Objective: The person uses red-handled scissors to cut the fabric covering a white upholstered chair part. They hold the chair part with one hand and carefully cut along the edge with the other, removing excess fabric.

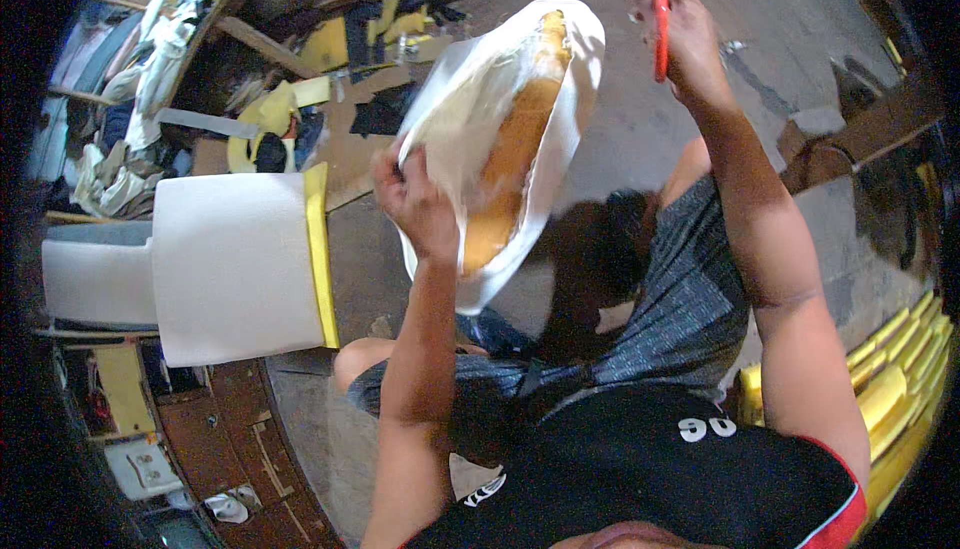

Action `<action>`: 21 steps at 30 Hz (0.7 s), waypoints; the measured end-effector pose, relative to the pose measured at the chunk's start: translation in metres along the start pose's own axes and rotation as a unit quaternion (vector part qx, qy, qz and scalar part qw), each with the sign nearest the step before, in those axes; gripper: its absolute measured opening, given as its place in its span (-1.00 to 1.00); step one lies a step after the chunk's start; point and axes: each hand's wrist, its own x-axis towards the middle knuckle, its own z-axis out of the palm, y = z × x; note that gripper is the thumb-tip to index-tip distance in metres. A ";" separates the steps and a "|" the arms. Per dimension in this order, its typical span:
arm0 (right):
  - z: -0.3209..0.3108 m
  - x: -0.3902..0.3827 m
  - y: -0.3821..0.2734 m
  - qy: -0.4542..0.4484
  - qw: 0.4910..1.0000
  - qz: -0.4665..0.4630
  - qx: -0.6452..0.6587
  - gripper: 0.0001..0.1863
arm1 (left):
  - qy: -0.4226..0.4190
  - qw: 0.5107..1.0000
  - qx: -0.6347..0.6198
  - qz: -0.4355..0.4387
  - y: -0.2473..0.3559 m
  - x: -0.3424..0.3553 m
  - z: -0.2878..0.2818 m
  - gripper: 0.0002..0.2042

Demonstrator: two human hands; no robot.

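Observation:
A long oval piece wrapped in white cloth (572, 124) is held up in front of me, tilted, its rounded end up and to the right. Its open side shows an orange-brown core (520, 134), with the cloth folded over the rim around it. On the left edge my left hand (418, 207) is closed on the cloth; motion blurs this part. My right hand (692, 44), raised at the upper right and apart from the piece, grips what look like scissors with a red handle (661, 29). Their blades are hardly visible.
A white padded block (240, 264) with a yellow edge stands at my left. Cloth and foam scraps (270, 124) with wood strips litter the upper left. Yellow foam pieces (885, 399) are stacked at the lower right, below a wooden beam (880, 134).

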 end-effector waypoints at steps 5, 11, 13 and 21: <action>0.029 -0.004 0.008 -0.086 0.980 0.175 0.041 -0.27 | 0.069 0.994 0.043 -0.078 0.004 -0.096 -0.064 -0.96; 0.060 -0.043 -0.016 -0.155 0.973 0.165 0.048 -0.53 | -0.004 0.993 0.021 -0.112 -0.008 -0.181 -0.099 -0.83; 0.066 -0.054 -0.022 -0.181 0.978 0.094 0.036 -0.58 | -0.057 0.993 0.059 -0.082 0.012 -0.175 -0.102 -0.78; 0.108 -0.105 -0.079 -0.266 0.962 -0.063 -0.002 -0.63 | -0.175 0.973 0.096 0.113 0.108 -0.061 -0.091 -0.72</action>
